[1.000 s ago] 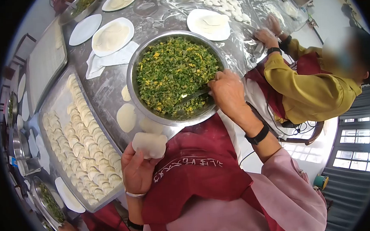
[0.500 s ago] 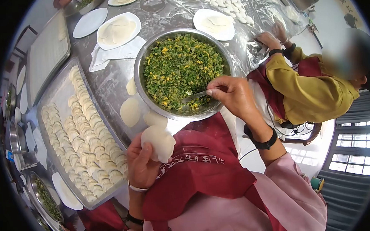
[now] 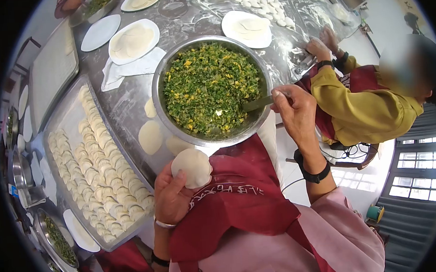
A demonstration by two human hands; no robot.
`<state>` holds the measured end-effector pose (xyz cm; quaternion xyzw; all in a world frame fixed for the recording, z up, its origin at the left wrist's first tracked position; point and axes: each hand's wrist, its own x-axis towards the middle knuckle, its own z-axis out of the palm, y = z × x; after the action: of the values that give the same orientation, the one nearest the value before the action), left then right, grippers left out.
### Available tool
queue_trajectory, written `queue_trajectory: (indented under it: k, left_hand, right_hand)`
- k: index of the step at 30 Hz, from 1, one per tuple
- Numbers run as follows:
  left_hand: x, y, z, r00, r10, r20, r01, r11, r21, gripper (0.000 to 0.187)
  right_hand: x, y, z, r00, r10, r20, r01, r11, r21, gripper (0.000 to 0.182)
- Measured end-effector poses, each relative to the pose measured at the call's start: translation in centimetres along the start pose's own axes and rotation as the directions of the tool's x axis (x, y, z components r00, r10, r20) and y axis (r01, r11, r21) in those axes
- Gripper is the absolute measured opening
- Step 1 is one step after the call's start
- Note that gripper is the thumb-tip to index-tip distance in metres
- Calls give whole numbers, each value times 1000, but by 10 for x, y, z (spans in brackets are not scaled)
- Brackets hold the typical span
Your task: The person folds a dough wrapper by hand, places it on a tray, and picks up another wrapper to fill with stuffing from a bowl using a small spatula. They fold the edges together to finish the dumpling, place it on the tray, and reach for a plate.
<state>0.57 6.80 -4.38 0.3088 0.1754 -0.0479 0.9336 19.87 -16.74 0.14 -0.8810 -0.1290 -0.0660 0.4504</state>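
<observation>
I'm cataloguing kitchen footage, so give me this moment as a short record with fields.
Left hand: holds a round dough wrapper
Right hand: grips a flat utensil, its far end in the bowl
Bowl: metal, with chopped green-and-yellow filling
Tray: left of the bowl, bearing rows of folded dumplings
Co-worker: at right, yellow sleeve

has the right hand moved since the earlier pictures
Yes, the right hand has moved rightward in the view, from reaching over the rim of the metal bowl to beside it.
</observation>
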Motion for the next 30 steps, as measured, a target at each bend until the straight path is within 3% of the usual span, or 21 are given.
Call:
queue_trajectory:
  k: [3,4,5,6,9,12,18,21,22,26,30]
  left_hand:
    - [2,0,-2,999,-13,30,13,1000,6,41]
    - [2,0,-2,999,-12,34,12,1000,5,41]
    - [2,0,-3,999,-11,37,11,1000,4,41]
    - [2,0,-3,999,-9,40,9,1000,3,41]
    - [1,0,-5,999,2,44,-2,1000,-2,42]
    - [-1,1,-4,999,11,34,-11,1000,-27,43]
    - [4,-2,-9,999,17,49,-15,999,-52,46]
    - [6,-2,-7,996,18,83,-14,999,-51,48]
    - [6,-2,-7,996,19,82,-15,999,-48,48]
    - [2,1,-5,999,48,24,-47,998,-51,45]
    - [1,1,-6,997,66,-32,-67,997,-41,44]
  right_hand:
    - [-6,22,9,983,-184,-12,174,949,-261,8]
    - [-9,24,18,981,-193,20,192,945,-266,6]
    - [-16,21,32,997,-67,29,72,980,-188,5]
    - [-20,19,47,993,-118,20,120,986,-119,5]
    - [-24,2,74,994,-27,103,3,975,222,6]
    - [-19,4,62,982,-112,152,75,971,226,15]
    - [-12,-9,14,983,133,129,-178,874,453,13]
    - [-12,-18,25,986,-21,163,-48,911,409,13]
    - [-13,-22,35,988,-9,156,-61,896,441,11]
    - [-7,-26,72,937,-322,135,288,931,226,9]
    - [-9,-24,95,945,-254,205,185,935,304,9]
